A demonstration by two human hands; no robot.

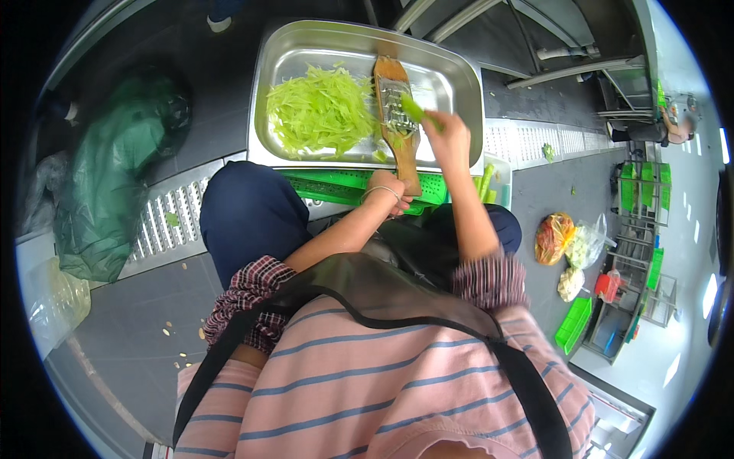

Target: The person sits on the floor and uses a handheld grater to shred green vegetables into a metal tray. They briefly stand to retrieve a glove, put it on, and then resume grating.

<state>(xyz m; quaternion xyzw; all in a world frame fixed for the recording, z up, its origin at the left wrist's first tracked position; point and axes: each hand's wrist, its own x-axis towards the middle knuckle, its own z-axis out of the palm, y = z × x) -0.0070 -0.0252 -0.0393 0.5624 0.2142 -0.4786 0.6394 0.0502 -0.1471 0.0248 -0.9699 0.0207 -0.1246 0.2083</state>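
My left hand (391, 192) grips the handle of a wooden grater (408, 158) at the near edge of a deep stainless steel pan (459, 86). The grater's far end leans inside the pan, and its metal grating plate (394, 103) faces up. Between the fingers of my right hand (448, 137) is a piece of pale green vegetable (412, 109), held at the right side of the plate. A heap of shredded green vegetable (321, 112) lies in the pan, left of the grater. A few shreds cling to the grater's lower part.
Under the pan is a green plastic basket (332, 186). A container of green vegetable sticks (487, 182) stands right of it. A dark green plastic bag (106, 183) is at left. Filled bags (554, 238) and a green crate (573, 325) sit on the floor at right. Another person (651, 131) is far right.
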